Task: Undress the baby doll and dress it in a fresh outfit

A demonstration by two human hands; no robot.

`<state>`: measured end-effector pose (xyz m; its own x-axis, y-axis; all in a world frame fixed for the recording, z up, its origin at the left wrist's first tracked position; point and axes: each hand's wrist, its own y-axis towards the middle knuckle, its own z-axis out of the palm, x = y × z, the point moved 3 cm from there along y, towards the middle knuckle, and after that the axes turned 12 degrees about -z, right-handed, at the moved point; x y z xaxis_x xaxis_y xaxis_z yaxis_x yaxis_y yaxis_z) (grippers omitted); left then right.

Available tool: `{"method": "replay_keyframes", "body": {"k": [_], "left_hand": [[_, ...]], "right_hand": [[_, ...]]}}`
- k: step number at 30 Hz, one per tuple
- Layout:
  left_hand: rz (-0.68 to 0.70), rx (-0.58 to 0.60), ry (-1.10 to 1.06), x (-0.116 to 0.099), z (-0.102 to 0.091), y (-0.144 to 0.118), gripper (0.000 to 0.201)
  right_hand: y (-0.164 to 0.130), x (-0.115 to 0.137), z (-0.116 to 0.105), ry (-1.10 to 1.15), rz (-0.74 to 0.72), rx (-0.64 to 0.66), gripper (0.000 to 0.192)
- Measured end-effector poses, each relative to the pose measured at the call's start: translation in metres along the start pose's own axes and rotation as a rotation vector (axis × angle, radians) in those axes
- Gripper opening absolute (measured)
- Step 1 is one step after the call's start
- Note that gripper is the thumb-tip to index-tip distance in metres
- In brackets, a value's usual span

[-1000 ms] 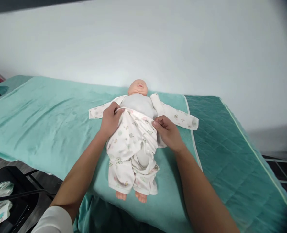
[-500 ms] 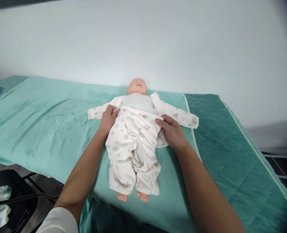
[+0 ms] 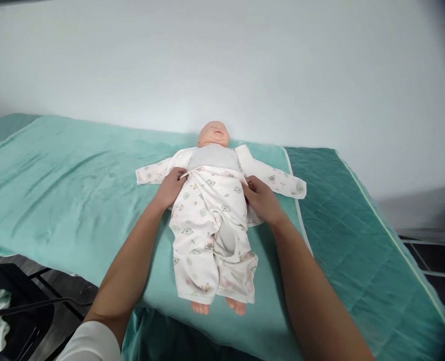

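Here, printed baby pants (image 3: 207,225) on a baby doll (image 3: 213,134) lying face up on a teal towel (image 3: 75,185), waistband at the belly. Left hand (image 3: 170,188) pinches the waistband on the doll's side nearest it; right hand (image 3: 262,200) pinches the opposite side, fingers curled into the fabric. Open printed top (image 3: 278,180) spread under the doll, sleeves out flat. Bare feet (image 3: 218,307) stick out near the towel's front edge. Darker quilted mat (image 3: 357,225) to the right.
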<state>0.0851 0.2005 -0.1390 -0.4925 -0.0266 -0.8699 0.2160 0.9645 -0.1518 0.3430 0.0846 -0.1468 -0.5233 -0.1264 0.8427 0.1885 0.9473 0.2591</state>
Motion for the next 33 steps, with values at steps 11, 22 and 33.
{"method": "replay_keyframes", "body": {"k": [11,22,33], "left_hand": [[-0.260,0.408,-0.378,-0.009,0.010,-0.015,0.031],[-0.387,0.403,-0.698,0.008,0.013,-0.007,0.049],[-0.211,0.416,-0.573,-0.003,0.011,-0.014,0.040]], "right_hand": [[0.005,0.001,-0.004,0.252,0.230,0.109,0.042],[0.015,0.011,0.012,0.715,0.163,0.097,0.051],[0.009,-0.008,0.001,0.710,0.104,0.133,0.031]]}}
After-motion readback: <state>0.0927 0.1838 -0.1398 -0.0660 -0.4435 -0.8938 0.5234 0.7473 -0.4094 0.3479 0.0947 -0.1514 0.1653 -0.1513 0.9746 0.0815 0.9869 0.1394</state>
